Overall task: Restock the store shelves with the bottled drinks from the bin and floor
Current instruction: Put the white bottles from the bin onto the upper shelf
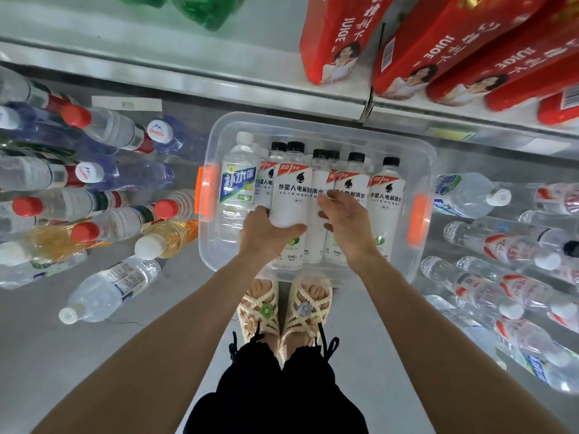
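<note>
A clear plastic bin (pixel 322 122) with orange handles sits on the floor below the shelf. Inside lie several white-labelled, black-capped drink bottles and one clear bottle with a blue-green label (pixel 237 189) at its left. My left hand (pixel 269 233) grips one white bottle (pixel 289 195) round its lower body. My right hand (pixel 343 217) reaches over the neighbouring white bottle (pixel 349 183), fingers curled and touching it; whether it grips is unclear.
Water bottles with red caps (pixel 106 126) and yellow drinks (pixel 169 238) crowd the floor at left. More clear bottles (pixel 488 286) lie at right. Red juice cartons (pixel 404 45) stand on the metal shelf (pixel 188 70) above. My sandalled feet (pixel 285 308) are just before the bin.
</note>
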Available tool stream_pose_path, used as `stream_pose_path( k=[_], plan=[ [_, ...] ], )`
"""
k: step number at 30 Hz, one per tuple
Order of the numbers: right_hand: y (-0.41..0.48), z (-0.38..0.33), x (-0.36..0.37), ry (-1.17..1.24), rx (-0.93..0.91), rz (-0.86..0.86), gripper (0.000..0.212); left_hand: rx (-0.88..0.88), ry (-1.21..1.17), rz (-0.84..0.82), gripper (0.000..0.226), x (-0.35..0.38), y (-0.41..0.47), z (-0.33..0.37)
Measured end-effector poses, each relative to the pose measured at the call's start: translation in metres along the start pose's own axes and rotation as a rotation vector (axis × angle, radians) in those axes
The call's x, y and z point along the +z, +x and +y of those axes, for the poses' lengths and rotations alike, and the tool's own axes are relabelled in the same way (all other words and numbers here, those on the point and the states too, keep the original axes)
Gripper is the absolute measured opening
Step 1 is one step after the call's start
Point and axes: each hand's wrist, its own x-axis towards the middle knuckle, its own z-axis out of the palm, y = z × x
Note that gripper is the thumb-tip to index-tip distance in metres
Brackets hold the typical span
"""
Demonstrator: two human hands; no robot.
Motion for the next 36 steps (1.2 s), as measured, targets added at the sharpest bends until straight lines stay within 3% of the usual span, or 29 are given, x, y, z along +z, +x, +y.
stream_pose_path(
  k=[4, 7, 10, 13, 15, 23, 28, 36],
  plan=[
    [-0.015, -0.017, -0.005, 0.034, 0.0, -0.051, 0.041, 0.01, -0.025, -0.062, 0.068, -0.013, -0.026, 0.007],
    [-0.04, -0.041, -0.013, 0.056, 0.003, -0.107, 0.052, 0.056, -0.076, -0.107, 0.051, -0.03, -0.056, 0.016],
    [-0.076, -0.077, -0.024, 0.053, -0.017, -0.178, 0.054, 0.103, -0.129, -0.149, 0.051, -0.055, -0.103, 0.035],
    [-0.122, -0.125, -0.038, 0.012, -0.061, -0.242, 0.04, 0.164, -0.15, -0.146, 0.062, -0.086, -0.156, 0.059],
    [-0.16, -0.165, -0.046, -0.024, -0.109, -0.275, 0.035, 0.21, -0.152, -0.11, 0.059, -0.11, -0.198, 0.08],
    [-0.337, -0.335, -0.082, -0.078, -0.352, -0.271, 0.055, 0.421, -0.181, 0.005, 0.059, -0.217, -0.368, 0.163],
    [-0.446, -0.432, -0.11, -0.057, -0.564, -0.262, 0.033, 0.628, -0.237, 0.112, 0.051, -0.273, -0.48, 0.223],
    [-0.585, -0.528, -0.15, -0.023, -0.902, -0.269, 0.022, 0.877, -0.261, 0.302, 0.058, -0.33, -0.614, 0.285]
  ],
)
